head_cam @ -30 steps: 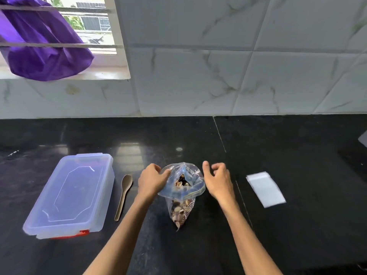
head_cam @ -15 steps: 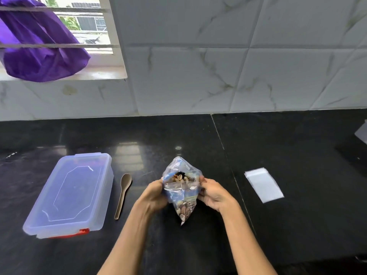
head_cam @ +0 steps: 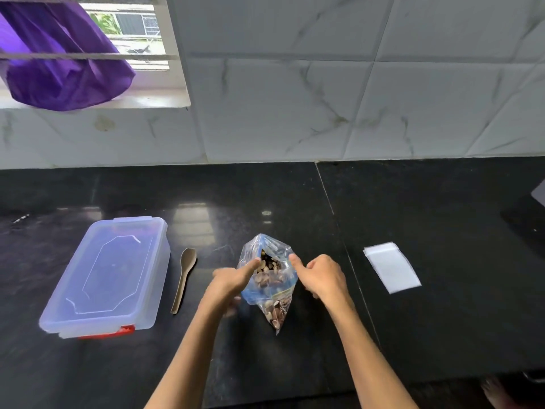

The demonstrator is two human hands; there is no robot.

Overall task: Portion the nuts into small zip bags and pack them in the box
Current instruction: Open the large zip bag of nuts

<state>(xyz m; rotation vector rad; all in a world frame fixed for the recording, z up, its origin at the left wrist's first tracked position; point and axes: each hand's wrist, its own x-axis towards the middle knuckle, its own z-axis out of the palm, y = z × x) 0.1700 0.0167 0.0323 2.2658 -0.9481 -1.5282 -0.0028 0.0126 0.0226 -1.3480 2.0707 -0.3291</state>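
Left hand (head_cam: 233,280): pinches the nut bag (head_cam: 267,278) rim.
Right hand (head_cam: 320,276): pinches the opposite rim.
Change: the mouth, squeezed narrow half a second ago, is pulled open again.
Meaning: nuts are reachable; spoon (head_cam: 183,276) left of the left hand.

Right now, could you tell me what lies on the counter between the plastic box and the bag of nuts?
In the head view, a brown spoon lies between the lidded box and the bag of nuts.

Black countertop (head_cam: 427,335), polished, one seam running front to back. Marble-look wall tiles (head_cam: 324,98) behind it. Window (head_cam: 138,28) at upper left, horizontal bars; purple cloth (head_cam: 59,69) hangs there, resting on the sill (head_cam: 153,98).
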